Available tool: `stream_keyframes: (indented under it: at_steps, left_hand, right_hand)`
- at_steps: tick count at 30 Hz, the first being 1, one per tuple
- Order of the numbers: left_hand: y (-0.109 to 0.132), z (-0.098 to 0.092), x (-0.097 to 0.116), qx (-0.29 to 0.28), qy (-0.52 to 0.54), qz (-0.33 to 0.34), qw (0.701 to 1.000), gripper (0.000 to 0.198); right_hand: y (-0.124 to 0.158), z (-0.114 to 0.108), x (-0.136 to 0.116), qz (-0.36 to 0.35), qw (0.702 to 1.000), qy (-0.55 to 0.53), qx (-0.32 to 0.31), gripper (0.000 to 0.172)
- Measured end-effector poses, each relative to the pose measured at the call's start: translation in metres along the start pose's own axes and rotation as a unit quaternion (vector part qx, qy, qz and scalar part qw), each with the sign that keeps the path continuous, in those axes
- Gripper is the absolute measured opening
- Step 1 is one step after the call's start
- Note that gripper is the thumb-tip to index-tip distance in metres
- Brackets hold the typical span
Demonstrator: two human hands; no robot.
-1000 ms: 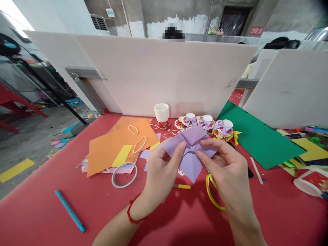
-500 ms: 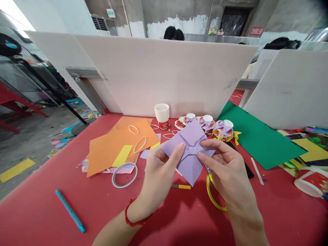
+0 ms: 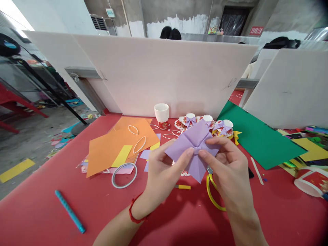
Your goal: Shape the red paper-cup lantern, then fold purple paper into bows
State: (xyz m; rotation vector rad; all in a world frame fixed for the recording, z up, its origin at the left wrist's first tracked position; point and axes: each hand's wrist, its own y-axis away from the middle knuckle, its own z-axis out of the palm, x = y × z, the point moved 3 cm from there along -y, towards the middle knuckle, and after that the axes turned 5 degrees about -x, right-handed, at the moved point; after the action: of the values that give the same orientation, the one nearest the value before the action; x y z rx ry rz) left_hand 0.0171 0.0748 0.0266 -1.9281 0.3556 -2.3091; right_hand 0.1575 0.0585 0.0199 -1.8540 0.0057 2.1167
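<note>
A folded purple paper [image 3: 196, 136] with creases running out from a small raised centre is held above the red table [image 3: 107, 212]. My left hand [image 3: 165, 171], with a red string bracelet at the wrist, pinches its left side, the thumb beside the centre. On the right side my right hand [image 3: 225, 164] grips it with thumb and forefinger close to the centre. Below and behind my right hand lie yellow-handled scissors [image 3: 211, 194], partly hidden. A yellow-tipped tool [image 3: 183, 187] rests under the paper, between my hands.
Stacked paper cups [image 3: 161, 116] and small decorated cups [image 3: 225, 127] stand by the white divider [image 3: 166, 75]. Orange sheets [image 3: 102, 147], a tape ring [image 3: 124, 186] and a teal pen [image 3: 70, 211] lie left. Right are a green sheet [image 3: 261, 140], a white stick [image 3: 257, 171] and a tipped red cup [image 3: 310, 182].
Both hands and the purple paper have shifted slightly right. My left thumb has moved in beside the paper's centre, and the paper is tilted a little differently.
</note>
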Motion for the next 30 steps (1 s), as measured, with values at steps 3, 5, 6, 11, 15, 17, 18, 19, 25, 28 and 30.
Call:
stream_keyframes:
  at_steps: [3,5,6,11,15,17,18,19,25,28,30]
  left_hand:
    - [-0.002,0.002,-0.001,-0.043,0.005,-0.012,0.999,0.008]
    - [-0.003,0.001,-0.004,-0.051,0.011,-0.020,0.998,0.010]
    - [-0.003,0.000,-0.005,-0.052,0.006,-0.019,0.998,0.011]
    - [-0.005,-0.008,-0.006,-0.083,-0.045,0.000,0.996,0.011]
    - [-0.007,-0.011,0.000,-0.108,-0.079,0.017,0.991,0.007]
    - [-0.009,-0.012,0.003,-0.118,-0.071,0.021,0.990,0.008]
    - [-0.010,-0.012,0.003,-0.120,-0.063,0.020,0.991,0.010]
    - [-0.010,-0.012,0.004,-0.120,-0.058,0.018,0.991,0.011]
    - [-0.008,-0.011,0.007,-0.164,-0.127,0.064,0.976,0.012]
    - [-0.009,-0.012,0.006,-0.168,-0.132,0.053,0.975,0.011]
    - [-0.010,-0.013,0.002,-0.164,-0.098,0.022,0.981,0.011]
  right_hand:
    - [0.001,-0.002,0.001,-0.014,0.999,0.027,0.042,0.029]
    - [0.001,-0.001,0.001,-0.014,0.999,0.014,0.048,0.031]
    - [0.001,-0.001,0.001,-0.013,0.999,-0.003,0.040,0.032]
    - [-0.004,0.000,-0.001,0.017,0.998,-0.057,-0.029,0.046]
    - [-0.006,-0.001,0.003,0.036,0.997,-0.033,-0.053,0.034]
    - [-0.006,0.000,0.006,0.039,0.997,-0.034,-0.060,0.027]
    - [-0.006,0.001,0.007,0.042,0.996,-0.037,-0.065,0.026]
    - [-0.006,0.002,0.008,0.045,0.996,-0.042,-0.070,0.025]
    - [-0.006,0.004,0.004,0.036,0.994,-0.004,-0.101,0.016]
    - [-0.005,0.002,0.002,0.032,0.995,0.034,-0.092,0.014]
    - [-0.004,0.002,0.004,0.045,0.996,0.037,-0.072,0.018]
